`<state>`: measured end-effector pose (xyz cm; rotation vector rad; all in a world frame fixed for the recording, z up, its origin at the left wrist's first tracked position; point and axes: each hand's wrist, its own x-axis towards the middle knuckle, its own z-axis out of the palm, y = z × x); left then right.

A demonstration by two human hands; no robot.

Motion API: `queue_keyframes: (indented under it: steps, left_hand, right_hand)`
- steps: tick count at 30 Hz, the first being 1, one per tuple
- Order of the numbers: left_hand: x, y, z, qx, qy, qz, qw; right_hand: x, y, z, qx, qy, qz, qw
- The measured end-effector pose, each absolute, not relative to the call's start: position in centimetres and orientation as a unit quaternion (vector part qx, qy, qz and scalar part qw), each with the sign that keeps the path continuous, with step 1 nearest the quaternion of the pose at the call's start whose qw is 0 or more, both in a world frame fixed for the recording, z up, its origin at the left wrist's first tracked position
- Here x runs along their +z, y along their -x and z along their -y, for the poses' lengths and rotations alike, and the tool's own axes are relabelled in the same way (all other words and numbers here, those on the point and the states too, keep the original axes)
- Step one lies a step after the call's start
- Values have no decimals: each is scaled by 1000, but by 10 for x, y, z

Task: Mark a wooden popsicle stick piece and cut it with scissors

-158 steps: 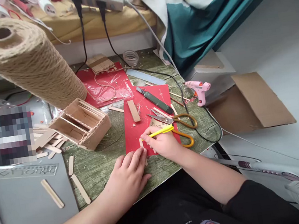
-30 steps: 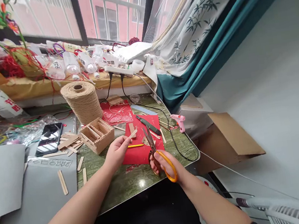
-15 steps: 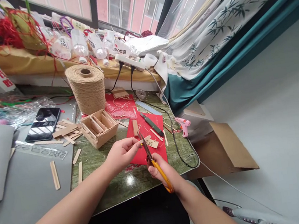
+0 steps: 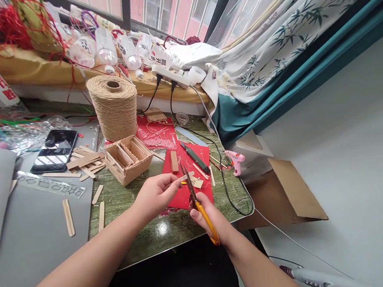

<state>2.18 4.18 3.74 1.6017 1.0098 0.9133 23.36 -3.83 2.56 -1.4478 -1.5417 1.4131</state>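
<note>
A cluttered green table (image 4: 175, 231) carries a twine spool (image 4: 114, 106) at 11 o'clock and a stick-built box (image 4: 128, 158) beneath it. Over red paper (image 4: 181, 197) at center, the left hand (image 4: 156, 193) pinches a wooden stick (image 4: 185, 177); the right hand (image 4: 207, 217) grips orange-handled scissors (image 4: 200, 208), blades at the stick.

The left hand (image 4: 156, 193) pinches a wooden stick (image 4: 184, 178) between the blades of orange-handled scissors (image 4: 198, 205) gripped by the right hand (image 4: 209, 219).

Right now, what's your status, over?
Left hand pinching craft stick. Right hand gripping scissors, blades at stick. Nothing between them.
</note>
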Motion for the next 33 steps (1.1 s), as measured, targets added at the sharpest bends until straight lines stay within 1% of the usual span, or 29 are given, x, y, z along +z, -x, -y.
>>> queue_keyframes:
  steps: [5, 8, 17, 25, 33]
  left_hand:
    - [40, -22, -42, 366, -654, -431, 502]
    - [41, -22, -42, 360, -643, -442, 513]
    - [47, -22, -41, 357, -633, -434, 533]
    - [46, -22, -39, 358, -637, -430, 530]
    - [49, -23, -40, 356, -635, -434, 531]
  right_hand:
    - [15, -241, 36, 506, 555, 600, 276]
    - [11, -243, 35, 515, 552, 598, 269]
    - [31, -234, 34, 524, 533, 610, 262]
    - [24, -237, 34, 512, 534, 620, 263]
    - [29, -236, 32, 510, 535, 625, 249]
